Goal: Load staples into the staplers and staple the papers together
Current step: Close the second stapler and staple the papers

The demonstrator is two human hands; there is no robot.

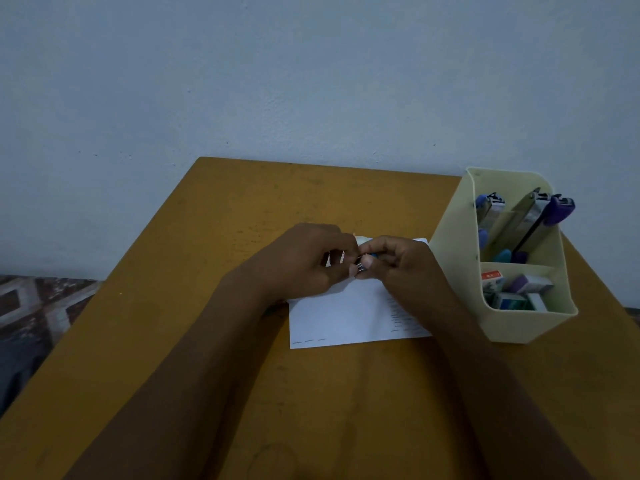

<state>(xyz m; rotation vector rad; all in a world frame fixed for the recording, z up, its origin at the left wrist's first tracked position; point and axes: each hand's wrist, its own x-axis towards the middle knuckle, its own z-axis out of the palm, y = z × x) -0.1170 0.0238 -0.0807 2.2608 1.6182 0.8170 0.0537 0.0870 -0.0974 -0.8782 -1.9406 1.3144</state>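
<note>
Over the middle of the table [242, 202], the left hand [304, 261] and right hand [398, 268] meet fingertip to fingertip. Each grip is curled tight round one small stapler [372, 255], of which only a teal sliver and a bit of bright metal show. It hangs just above the paper [346, 317], at the sheet's 12 o'clock edge.

By my judgement it is light and stiff, with smooth, slippery metal (a thing that likes to twist between fingertips). It is best pinched by its plastic body on both flanks, leaving the metal channel free. A staple strip would be brittle and should be held by its long sides, never bent. The paper is thin and limp, and a flat palm would steady it.

Much is hidden. The fingers cover nearly all of the stapler, so I cannot tell whether it is open or whether staples are in it. A pale scrap at 12 o'clock of the hands is unclear.

At 3 o'clock stands a cream organizer [450, 244]. More staplers [533, 216] fill its far compartment and staple boxes [519, 289] the near one, their labels too small to read.
</note>
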